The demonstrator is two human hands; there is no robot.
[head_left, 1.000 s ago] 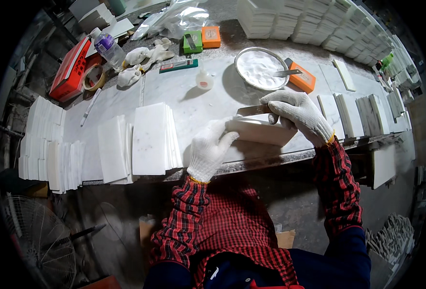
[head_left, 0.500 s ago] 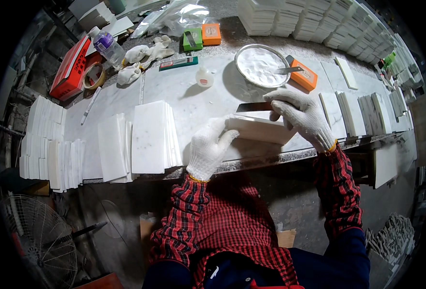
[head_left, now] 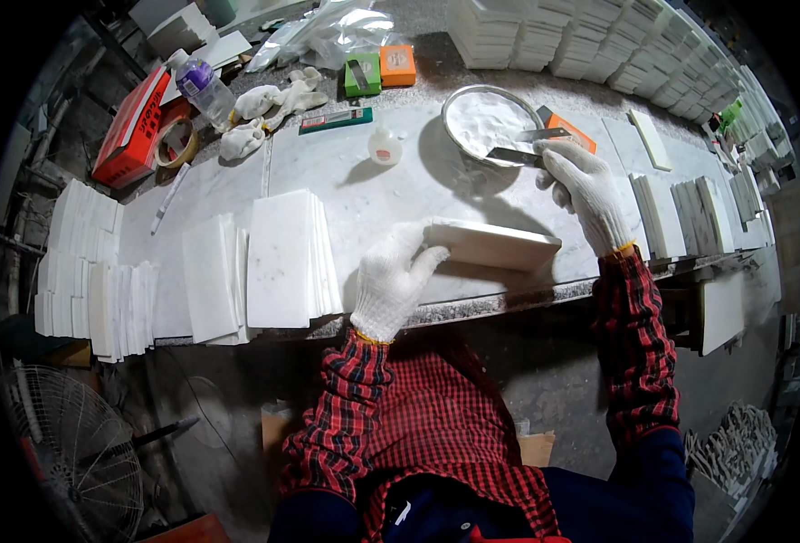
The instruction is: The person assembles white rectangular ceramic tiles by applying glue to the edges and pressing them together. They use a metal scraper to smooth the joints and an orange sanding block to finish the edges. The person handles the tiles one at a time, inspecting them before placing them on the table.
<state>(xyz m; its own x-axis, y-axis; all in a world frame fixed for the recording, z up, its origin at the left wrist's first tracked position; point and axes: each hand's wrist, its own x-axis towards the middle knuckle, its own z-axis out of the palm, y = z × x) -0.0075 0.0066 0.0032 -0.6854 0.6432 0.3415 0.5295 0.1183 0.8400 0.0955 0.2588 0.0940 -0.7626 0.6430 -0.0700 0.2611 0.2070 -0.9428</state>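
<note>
My left hand (head_left: 393, 279), in a white knit glove, grips the left end of a white stone tile (head_left: 492, 244) and holds it tilted just above the marble bench (head_left: 364, 195). My right hand (head_left: 583, 190), also gloved, holds a metal putty knife (head_left: 516, 156) whose blade reaches to the rim of a round metal pan (head_left: 489, 119) filled with white paste. The right hand is now clear of the tile, up and to the right of it.
Stacks of white tiles (head_left: 264, 258) lie left of my hands, more stacks (head_left: 92, 271) at the far left and along the back right (head_left: 590, 36). A small white bottle (head_left: 382, 147), orange (head_left: 398, 65) and green (head_left: 361, 74) boxes, spare gloves (head_left: 255, 118), tape roll (head_left: 176, 143) and red box (head_left: 130, 127) sit behind. A fan (head_left: 70, 462) stands below.
My right hand has lifted off the tile and carried the putty knife up and right to the pan. The left hand still holds the tile, now slightly lower.
</note>
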